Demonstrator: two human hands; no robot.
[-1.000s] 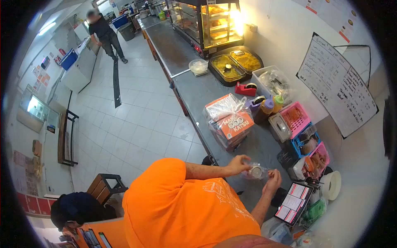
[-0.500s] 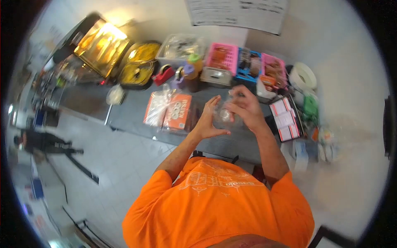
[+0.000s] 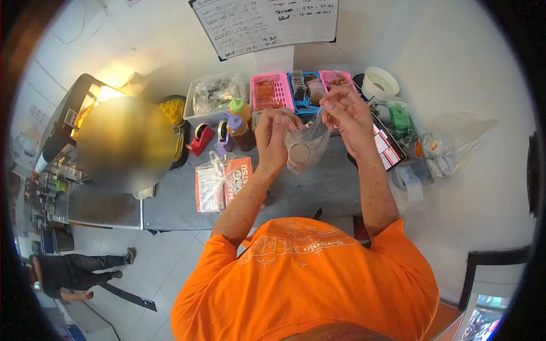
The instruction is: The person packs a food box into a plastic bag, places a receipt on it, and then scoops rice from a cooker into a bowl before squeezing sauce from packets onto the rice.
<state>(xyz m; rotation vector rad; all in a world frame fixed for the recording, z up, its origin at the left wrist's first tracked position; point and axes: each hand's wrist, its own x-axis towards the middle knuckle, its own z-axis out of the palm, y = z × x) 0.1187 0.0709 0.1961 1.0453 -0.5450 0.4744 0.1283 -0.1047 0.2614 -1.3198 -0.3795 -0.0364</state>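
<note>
A clear plastic bag (image 3: 311, 139) with a small round cup (image 3: 300, 152) inside is held up over the grey tabletop (image 3: 324, 187) by both hands. The left hand (image 3: 272, 136) pinches its left edge and the right hand (image 3: 346, 113) grips its right edge. Bagged orange boxes (image 3: 224, 182) lie to the left, while squeeze bottles (image 3: 239, 116) and a pink basket (image 3: 272, 94) stand farther back.

Both hands (image 3: 310, 122) hold a clear bag (image 3: 304, 146) over the counter (image 3: 318, 190)
</note>
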